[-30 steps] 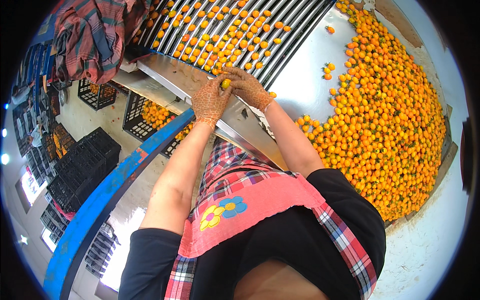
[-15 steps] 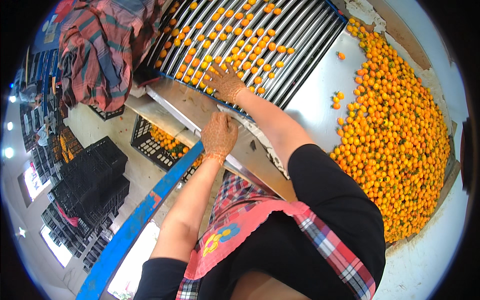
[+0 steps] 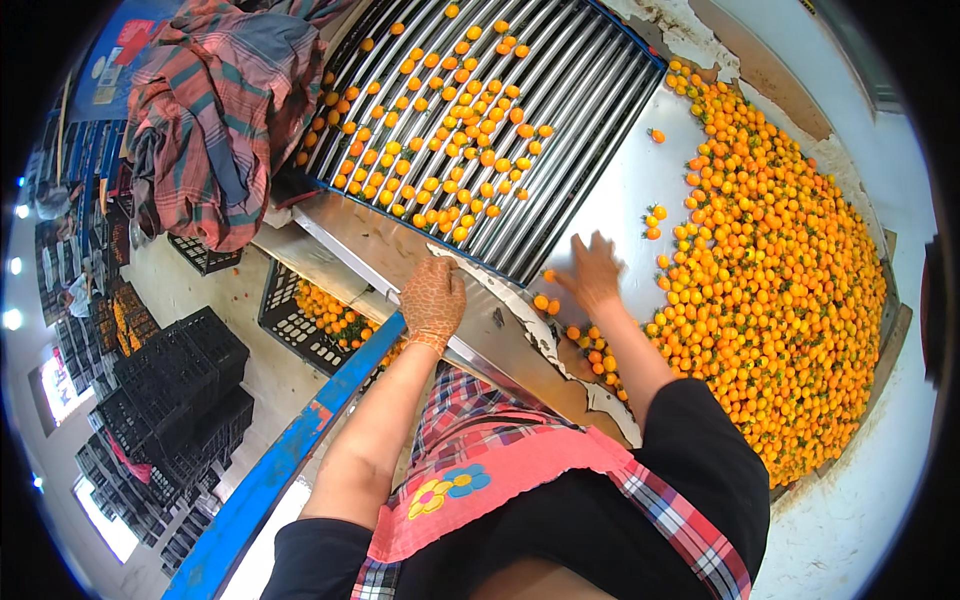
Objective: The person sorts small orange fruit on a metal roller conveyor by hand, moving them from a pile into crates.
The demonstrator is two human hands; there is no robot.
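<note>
My right hand (image 3: 597, 275) is open, fingers spread and a little blurred, over the bare metal sheet between the roller bed and the heap of fruit. A few orange cherry tomatoes (image 3: 545, 303) lie just beside its fingertips. It holds nothing that I can see. My left hand (image 3: 433, 303), in a tan patterned glove, is curled closed on the metal ledge (image 3: 365, 225) below the rollers; whatever its fingers may hold is hidden. Many cherry tomatoes rest on the roller bed (image 3: 560, 100). The big heap of cherry tomatoes (image 3: 780, 320) lies to the right.
A blue metal bar (image 3: 290, 440) slants up toward my left hand. Beneath the ledge stands a black crate (image 3: 290, 325) with tomatoes in it. Plaid cloth (image 3: 210, 120) hangs at the far left. Stacked black crates (image 3: 170, 390) stand on the floor at left.
My right hand has moved right and nearer, from the tomatoes on the rollers to the metal sheet. My left hand stays closed at the ledge. The tomatoes on the rollers have shifted.
</note>
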